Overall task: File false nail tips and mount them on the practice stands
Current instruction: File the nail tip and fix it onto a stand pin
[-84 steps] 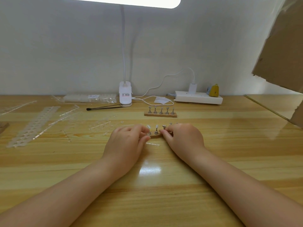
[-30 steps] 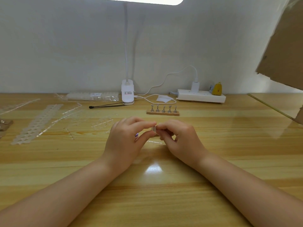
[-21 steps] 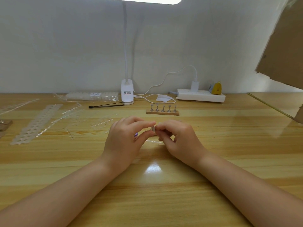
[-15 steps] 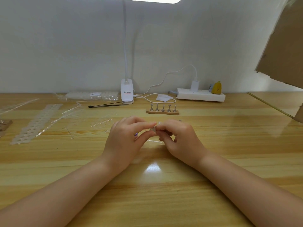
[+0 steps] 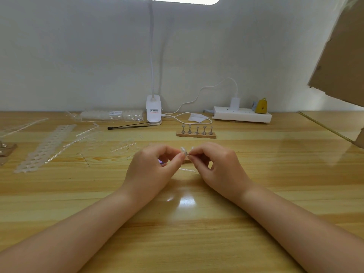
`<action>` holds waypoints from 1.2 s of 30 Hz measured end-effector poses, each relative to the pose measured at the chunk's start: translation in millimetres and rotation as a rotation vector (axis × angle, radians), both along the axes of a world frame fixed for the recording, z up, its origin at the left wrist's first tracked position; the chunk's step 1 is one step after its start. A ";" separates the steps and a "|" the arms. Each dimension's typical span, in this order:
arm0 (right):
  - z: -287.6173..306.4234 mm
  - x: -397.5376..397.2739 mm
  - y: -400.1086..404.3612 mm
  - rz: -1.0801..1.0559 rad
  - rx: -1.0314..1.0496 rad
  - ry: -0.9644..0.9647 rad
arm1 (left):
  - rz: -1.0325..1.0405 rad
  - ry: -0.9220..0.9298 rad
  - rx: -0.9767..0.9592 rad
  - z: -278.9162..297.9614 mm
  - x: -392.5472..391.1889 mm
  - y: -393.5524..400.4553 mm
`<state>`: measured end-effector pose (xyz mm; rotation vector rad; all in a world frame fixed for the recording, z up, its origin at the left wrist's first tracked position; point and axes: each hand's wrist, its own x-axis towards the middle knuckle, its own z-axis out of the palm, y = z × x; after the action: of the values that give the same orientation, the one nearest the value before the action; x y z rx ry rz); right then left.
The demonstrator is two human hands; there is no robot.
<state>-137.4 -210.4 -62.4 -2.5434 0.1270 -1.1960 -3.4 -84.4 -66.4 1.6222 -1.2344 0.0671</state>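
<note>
- A wooden block (image 5: 6, 151) with metal pieces on it sits cut off by the left edge of the glossy, pale-yellow wooden bench (image 5: 275, 174)
- A long translucent plastic strip (image 5: 46, 147) with a scalloped, honeycomb-like outline lies flat just to its right; thin clear plastic sprues (image 5: 84, 133) lie scattered beside it, glinting
- A crinkled clear plastic bag (image 5: 112, 115) of whitish tips rests at the back against the matt grey wall; a slim black stick (image 5: 128, 126) with a rounded end lies in front of it
- The smooth white clip base of a lamp (image 5: 153, 113) stands upright near the wall, its thin neck rising to a bright flat head at the top edge
- The left hand (image 5: 151, 170) has its fingers curled, thumb and forefinger pinching a small clear false nail tip (image 5: 183, 150) above the bench; a purple spot shows under its fingers, too small to tell what it is
- The right hand (image 5: 218, 166) is curled likewise, its fingertips (image 5: 190, 157) pinching at the same tip from the other side; a sliver of brown wood shows beneath the meeting fingers
- A short wooden stand (image 5: 196, 133) with five small metal pegs in a row lies behind the hands, well apart from them
- A white power strip (image 5: 242, 115) with a white plug, a looping white cable and a mustard-yellow rounded object (image 5: 261, 105) lies at the back right
- A rough brown cardboard sheet (image 5: 342, 52) with a torn edge fills the upper right corner
</note>
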 end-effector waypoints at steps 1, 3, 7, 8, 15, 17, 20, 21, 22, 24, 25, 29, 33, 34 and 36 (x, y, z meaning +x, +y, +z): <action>0.2 -0.1 0.6 0.004 -0.013 0.005 | -0.004 0.011 0.008 0.3 0.1 0.0; 0.9 -0.3 1.5 0.010 -0.047 0.020 | -0.016 0.015 0.008 1.1 -0.4 0.1; 2.5 -3.1 1.9 0.028 -0.114 0.048 | -0.060 0.065 0.029 -0.9 -1.5 0.8; 2.8 -4.4 1.7 0.038 -0.134 0.049 | -0.067 0.080 0.038 -1.7 -1.5 0.9; 1.0 -7.9 2.3 0.043 -0.213 0.052 | -0.109 0.114 0.050 -1.6 -3.1 4.3; 1.2 -8.7 2.4 0.040 -0.223 0.043 | -0.112 0.109 0.044 -1.7 -3.2 4.5; 2.7 -7.1 5.0 0.026 -0.159 0.021 | -0.096 0.082 0.012 -0.2 -4.9 2.9; 2.7 -5.7 6.6 0.016 -0.117 0.017 | -0.080 0.065 -0.001 0.7 -5.3 2.4; 2.5 -4.0 7.7 0.004 -0.070 0.016 | -0.062 0.052 -0.013 1.8 -5.1 1.6; 1.6 -1.3 7.7 -0.039 0.043 0.019 | -0.023 0.052 -0.032 3.3 -3.6 0.6; 1.3 -0.6 5.7 -0.071 0.114 0.016 | -0.008 0.059 -0.035 3.4 -2.4 0.5; 0.8 0.6 -5.8 -0.209 0.354 0.044 | 0.004 0.068 -0.008 1.5 -0.7 0.3; -2.9 5.2 -15.2 -0.339 0.395 0.181 | 0.009 0.048 0.023 1.0 -2.6 -0.1; -3.1 6.1 -16.6 -0.367 0.392 0.222 | 0.013 0.049 0.029 0.8 -2.8 -0.2; -2.5 7.6 -18.5 -0.417 0.368 0.294 | 0.021 0.046 0.042 0.7 -3.2 -0.1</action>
<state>-129.8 -229.0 -64.9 -2.4006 0.8970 -0.8143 -6.6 -84.5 -65.8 1.6642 -1.1912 0.0170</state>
